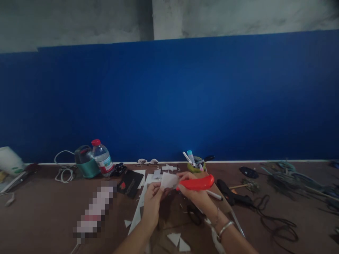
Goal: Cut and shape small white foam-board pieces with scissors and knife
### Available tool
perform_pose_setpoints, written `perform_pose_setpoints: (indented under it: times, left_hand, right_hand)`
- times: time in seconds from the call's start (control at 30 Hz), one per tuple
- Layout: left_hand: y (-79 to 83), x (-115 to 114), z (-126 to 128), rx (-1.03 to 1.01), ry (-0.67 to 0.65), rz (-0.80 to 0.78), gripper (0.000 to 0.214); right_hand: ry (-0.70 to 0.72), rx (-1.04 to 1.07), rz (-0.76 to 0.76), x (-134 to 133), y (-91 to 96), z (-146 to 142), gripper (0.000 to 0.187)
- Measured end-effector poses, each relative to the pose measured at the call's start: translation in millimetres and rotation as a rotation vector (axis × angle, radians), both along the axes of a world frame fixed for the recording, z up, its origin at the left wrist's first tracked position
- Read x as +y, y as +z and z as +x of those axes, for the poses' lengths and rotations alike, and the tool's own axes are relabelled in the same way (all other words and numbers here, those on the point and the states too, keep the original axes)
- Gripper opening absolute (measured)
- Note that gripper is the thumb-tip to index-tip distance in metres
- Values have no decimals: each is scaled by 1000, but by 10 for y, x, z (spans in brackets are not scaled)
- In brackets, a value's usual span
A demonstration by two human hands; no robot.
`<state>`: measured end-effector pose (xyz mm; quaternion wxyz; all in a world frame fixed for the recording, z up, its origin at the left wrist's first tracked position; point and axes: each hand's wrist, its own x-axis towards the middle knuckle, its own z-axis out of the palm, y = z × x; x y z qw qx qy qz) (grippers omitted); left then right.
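Head view: white piece [168, 180] is pinched in grip of left hand [153, 197], lower centre of frame. Red tool [200, 183] is clasped in grip of right hand [195, 196], just right of it. White triangular scraps [174, 239] are strewn on bench [45, 215], bottom centre.

A glue gun [225, 192] and white scraps [174, 239] suggest a craft workshop.

Your white piece [168, 180] and red tool [200, 183]
Your left hand [152, 200] pinches the small, flat white piece, tilted; your right hand [195, 197] holds the glossy, elongated red tool nearly level, narrow end toward the piece, contact unclear.
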<state>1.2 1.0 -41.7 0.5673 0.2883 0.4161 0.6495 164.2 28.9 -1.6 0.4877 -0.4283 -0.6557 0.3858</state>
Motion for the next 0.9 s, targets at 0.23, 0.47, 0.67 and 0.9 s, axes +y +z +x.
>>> perform_pose_setpoints:
  times: [0.23,0.47,0.67,0.9]
  left_hand:
    - [-4,0,20,45,-20,-11,32]
    - [3,-9,20,116,-27,-26,30]
    - [10,-28,27,105,-29,-28,32]
    - [55,-34,19,122,-36,-37,32]
  right_hand:
    - [29,-90,46,81,-58,115,7]
    - [58,-129,110,96,-24,167,8]
    - [111,-63,-19,40,71,166,6]
    - [190,24,-176,-7,149,180,6]
